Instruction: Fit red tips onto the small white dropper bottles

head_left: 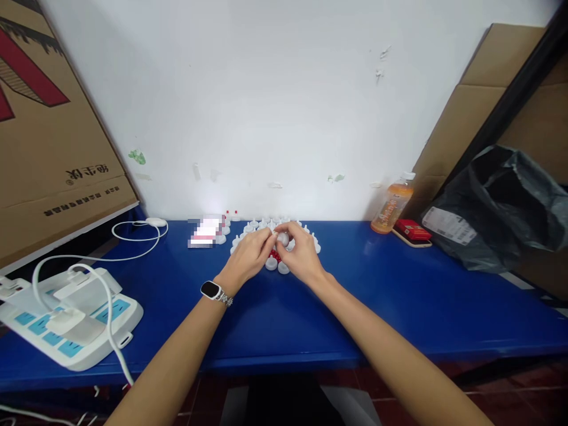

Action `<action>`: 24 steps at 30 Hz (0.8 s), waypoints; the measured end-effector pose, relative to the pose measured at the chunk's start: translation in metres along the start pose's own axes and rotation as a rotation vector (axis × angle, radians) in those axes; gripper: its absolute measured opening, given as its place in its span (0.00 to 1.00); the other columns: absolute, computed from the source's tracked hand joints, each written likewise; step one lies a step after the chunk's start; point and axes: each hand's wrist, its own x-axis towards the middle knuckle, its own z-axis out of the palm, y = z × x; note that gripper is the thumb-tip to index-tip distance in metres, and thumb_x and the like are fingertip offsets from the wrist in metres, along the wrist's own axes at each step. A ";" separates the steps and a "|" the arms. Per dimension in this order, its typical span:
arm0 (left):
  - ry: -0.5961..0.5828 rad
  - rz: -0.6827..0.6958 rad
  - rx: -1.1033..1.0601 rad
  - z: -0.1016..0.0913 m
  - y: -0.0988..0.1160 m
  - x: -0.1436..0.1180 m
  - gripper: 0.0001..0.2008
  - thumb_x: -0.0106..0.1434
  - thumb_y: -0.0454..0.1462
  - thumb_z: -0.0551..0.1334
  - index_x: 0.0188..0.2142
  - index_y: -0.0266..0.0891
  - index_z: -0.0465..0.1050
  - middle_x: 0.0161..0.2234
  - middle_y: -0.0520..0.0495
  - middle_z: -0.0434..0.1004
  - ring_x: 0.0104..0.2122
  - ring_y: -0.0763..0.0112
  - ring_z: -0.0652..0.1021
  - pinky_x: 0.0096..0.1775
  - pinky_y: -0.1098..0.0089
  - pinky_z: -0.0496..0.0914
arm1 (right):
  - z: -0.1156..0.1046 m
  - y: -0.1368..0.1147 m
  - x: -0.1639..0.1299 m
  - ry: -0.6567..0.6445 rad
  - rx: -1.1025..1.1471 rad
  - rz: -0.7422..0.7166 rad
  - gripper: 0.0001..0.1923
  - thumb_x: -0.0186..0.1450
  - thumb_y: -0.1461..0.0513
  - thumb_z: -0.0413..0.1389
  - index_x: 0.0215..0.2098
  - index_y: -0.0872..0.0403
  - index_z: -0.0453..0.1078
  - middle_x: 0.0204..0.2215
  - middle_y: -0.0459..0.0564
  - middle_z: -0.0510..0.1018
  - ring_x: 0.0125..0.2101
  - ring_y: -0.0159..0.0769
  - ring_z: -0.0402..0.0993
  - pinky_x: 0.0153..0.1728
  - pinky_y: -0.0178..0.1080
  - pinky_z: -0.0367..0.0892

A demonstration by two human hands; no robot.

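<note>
Right hand (302, 249) pinching 1 white cap (283, 239) above a blue table (377, 296), left hand (251, 251) bent-fingered beside it, hold impossible to tell, more caps (271, 264) around, red pieces (276, 255) beneath

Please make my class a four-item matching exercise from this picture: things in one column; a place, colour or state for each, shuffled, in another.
Things
1. Bottle
2. Wrist device
3. Power strip
4. Small red pieces

Places, colours, states
A. Close to the right hand, beside white nozzled parts
B. Orange inside
C. Worn on the left arm
D. Holds white plugs

Pairs: 1-B, 2-C, 3-D, 4-A
</note>
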 end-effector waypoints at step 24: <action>0.053 -0.062 0.047 -0.005 -0.023 0.005 0.16 0.71 0.46 0.51 0.34 0.41 0.70 0.34 0.47 0.70 0.36 0.65 0.70 0.40 0.64 0.64 | -0.020 0.010 0.006 0.090 0.034 0.263 0.07 0.61 0.59 0.57 0.35 0.52 0.74 0.32 0.47 0.79 0.29 0.36 0.72 0.36 0.40 0.68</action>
